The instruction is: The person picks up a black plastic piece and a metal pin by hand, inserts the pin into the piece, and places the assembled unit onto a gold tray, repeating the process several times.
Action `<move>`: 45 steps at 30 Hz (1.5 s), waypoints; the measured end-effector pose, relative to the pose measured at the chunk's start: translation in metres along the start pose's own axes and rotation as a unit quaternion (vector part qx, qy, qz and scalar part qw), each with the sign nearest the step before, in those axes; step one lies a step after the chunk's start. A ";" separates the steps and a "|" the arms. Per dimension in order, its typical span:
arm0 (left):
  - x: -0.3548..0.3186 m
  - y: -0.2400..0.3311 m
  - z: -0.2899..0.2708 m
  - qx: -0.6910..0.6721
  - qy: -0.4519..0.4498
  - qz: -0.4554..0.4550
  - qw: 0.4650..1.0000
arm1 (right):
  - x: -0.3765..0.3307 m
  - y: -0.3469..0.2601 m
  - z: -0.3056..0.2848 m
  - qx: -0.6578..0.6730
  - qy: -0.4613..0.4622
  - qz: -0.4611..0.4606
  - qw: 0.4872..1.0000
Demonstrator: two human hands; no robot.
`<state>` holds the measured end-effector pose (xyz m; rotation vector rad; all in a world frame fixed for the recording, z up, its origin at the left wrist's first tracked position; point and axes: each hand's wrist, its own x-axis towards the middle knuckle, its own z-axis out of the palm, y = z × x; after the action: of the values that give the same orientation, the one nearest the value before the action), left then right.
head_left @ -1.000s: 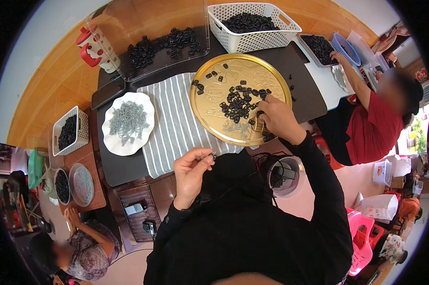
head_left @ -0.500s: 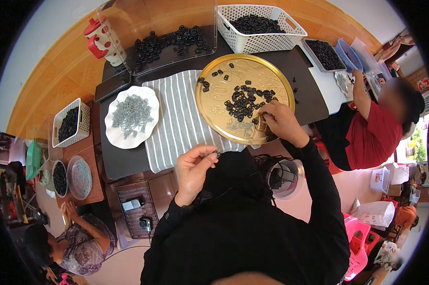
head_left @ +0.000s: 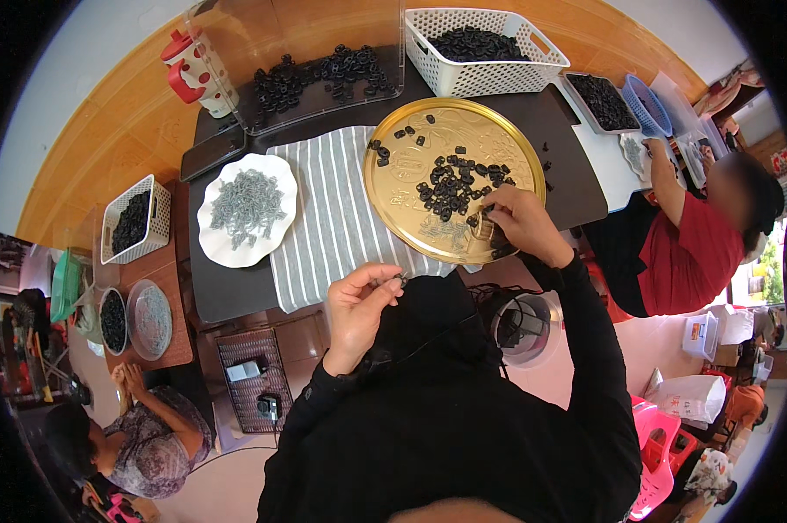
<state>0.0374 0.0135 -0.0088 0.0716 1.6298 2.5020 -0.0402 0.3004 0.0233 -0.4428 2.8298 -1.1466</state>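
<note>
I see my right hand (head_left: 517, 228) resting on the near rim of the round gold metal tray (head_left: 393, 187), fingers curled tight on one of the small black ring-shaped parts (head_left: 453, 185) heaped at the tray's middle; which piece it pinches I cannot tell. My left hand (head_left: 359, 309) is raised off the table near the edge of the grey striped cloth (head_left: 328, 218), thumb and forefinger closed narrowly on a tiny dark piece (head_left: 401, 279). Left of the cloth sits a white plate of pale grey parts (head_left: 247, 209); a white plastic basket (head_left: 489, 77) stands beyond the tray.
</note>
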 end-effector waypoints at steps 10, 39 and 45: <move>0.001 0.001 0.003 0.003 -0.006 0.008 1.000 | 0.001 0.003 0.005 -0.084 0.080 -0.100 0.988; 0.017 -0.007 -0.023 -0.099 0.056 0.000 0.994 | -0.038 -0.081 0.089 0.093 0.125 -0.183 0.971; 0.010 0.008 -0.036 -0.130 0.116 0.060 0.983 | -0.019 -0.097 0.102 -0.001 0.107 -0.225 0.968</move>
<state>0.0225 -0.0206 -0.0160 -0.1626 1.3912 2.8870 0.0176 0.1709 0.0159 -1.0677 3.0019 -1.3284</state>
